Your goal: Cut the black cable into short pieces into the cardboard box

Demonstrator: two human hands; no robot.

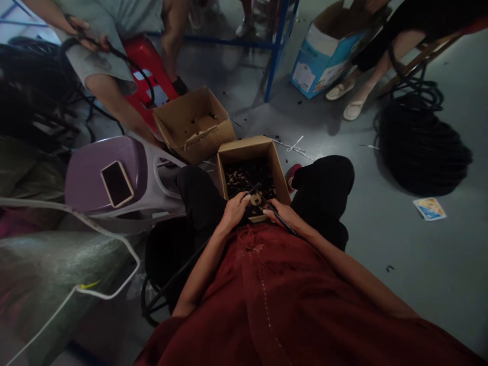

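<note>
The box [247,148] stands on the floor between the person's knees. The left hand [235,208] and right hand [284,214] meet at its near edge, gripping a cable [254,190] over it. Just behind-left lies a second box [208,140]. Left of it, a stool [84,178] carries a phone [116,183]. Well right lies a coil [419,147].

Clothing, located from the cardboard box [249,152]. On the wearer's side of the box: loose dark red tunic [267,305], with a vertical row of small pale dots down the front and tonal embroidery at the edge nearest the box. Flanking the box: black trousers [328,188]. Left hand [236,207], right hand [282,214] and forearms bare.
</note>
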